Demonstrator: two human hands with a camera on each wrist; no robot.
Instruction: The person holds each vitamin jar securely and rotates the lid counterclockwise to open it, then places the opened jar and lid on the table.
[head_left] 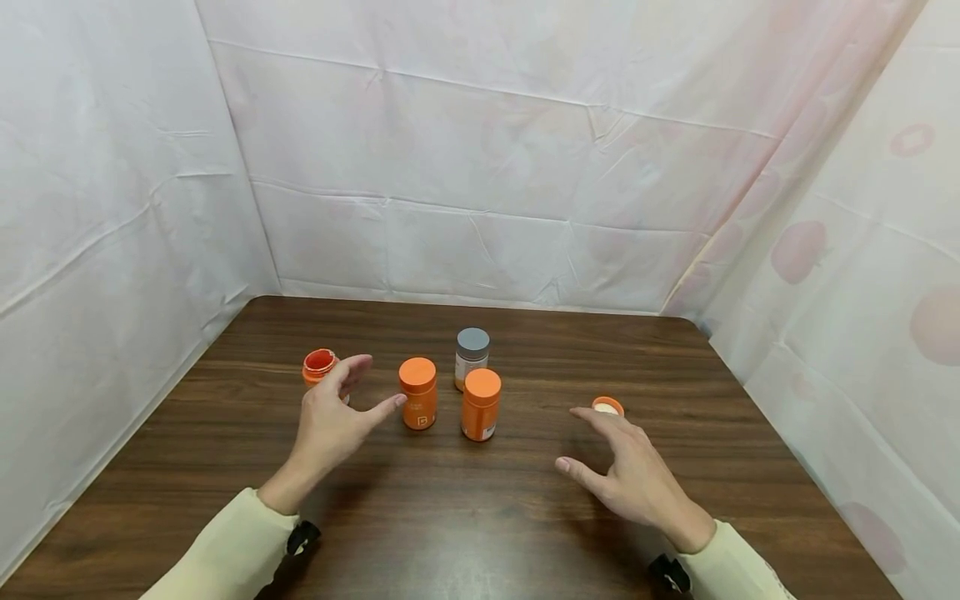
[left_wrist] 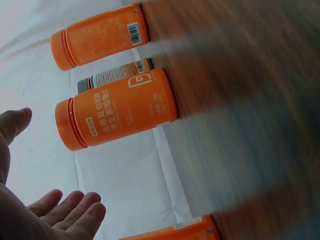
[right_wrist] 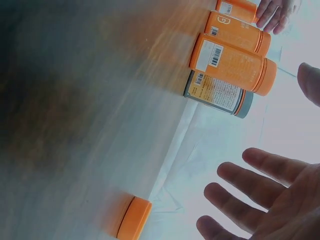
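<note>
**Uncapped bottle [head_left: 320,365] on the left, upturned lid [head_left: 608,406] on the right!**

We start at the left of the table [head_left: 480,508], where the uncapped bottle stands upright, its red-orange mouth showing, partly hidden by the left hand [head_left: 333,425]. We see those fingers released and lightly bent, thumb spread toward the first orange bottle [head_left: 418,395], lidded and upright. Next comes the grey-lidded bottle [head_left: 472,354], just behind the second orange bottle [head_left: 481,407], also lidded and upright. Well apart from these, we find the lid on the table, just beyond the right hand [head_left: 637,475], its fingers extended and released, thumb apart.
</note>
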